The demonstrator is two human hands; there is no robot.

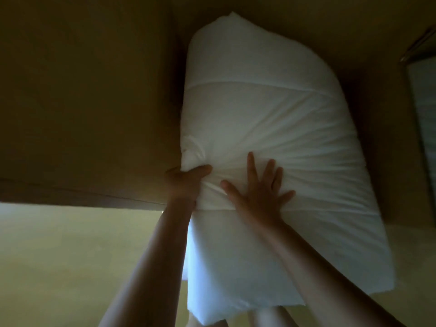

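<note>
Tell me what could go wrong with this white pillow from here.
1. The right hand only presses flat on the white pillow with its fingers spread. It grips nothing, so the pillow may slide out from under it.
2. The left hand grips just a bunched fold at the pillow's left edge. With most of the bulk above and below that one hold, the pillow could sag, twist or pull free.
</note>
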